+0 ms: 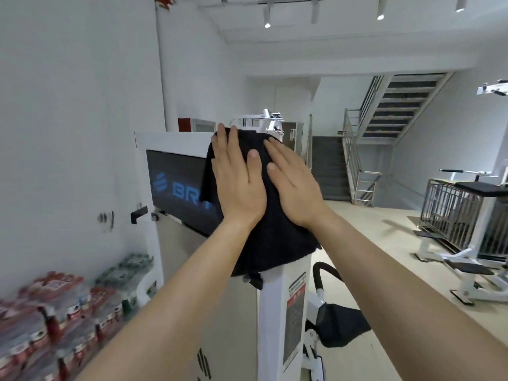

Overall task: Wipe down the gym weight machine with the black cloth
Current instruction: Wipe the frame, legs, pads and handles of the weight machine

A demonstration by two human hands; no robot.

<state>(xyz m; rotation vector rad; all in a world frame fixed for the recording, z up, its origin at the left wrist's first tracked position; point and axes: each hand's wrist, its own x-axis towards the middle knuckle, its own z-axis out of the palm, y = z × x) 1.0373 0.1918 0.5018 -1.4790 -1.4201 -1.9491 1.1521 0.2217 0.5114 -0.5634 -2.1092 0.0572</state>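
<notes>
- My left hand lies flat on the black terry cloth, fingers straight and close together, palm pressing down.
- My right hand lies flat just beside it, fingers likewise straight; the two thumbs are nearly touching.
- The cloth is draped over the top of the white square-section upright column of the weight machine, hanging down its near face and hiding the column's top.
- A red, grey and white printed warning label is stuck on the column's right face, below the cloth.
- Left of the column: a dark panel with blue lettering in a white frame, partly covered by the cloth and my left hand.
- Lower left, against the wall: stacked shrink-wrapped packs of bottles.
- Right of the column, low: a black curved bar and a black padded seat.
- Far right: another white-framed gym machine on the floor.
- Background: a grey metal staircase with railings.
</notes>
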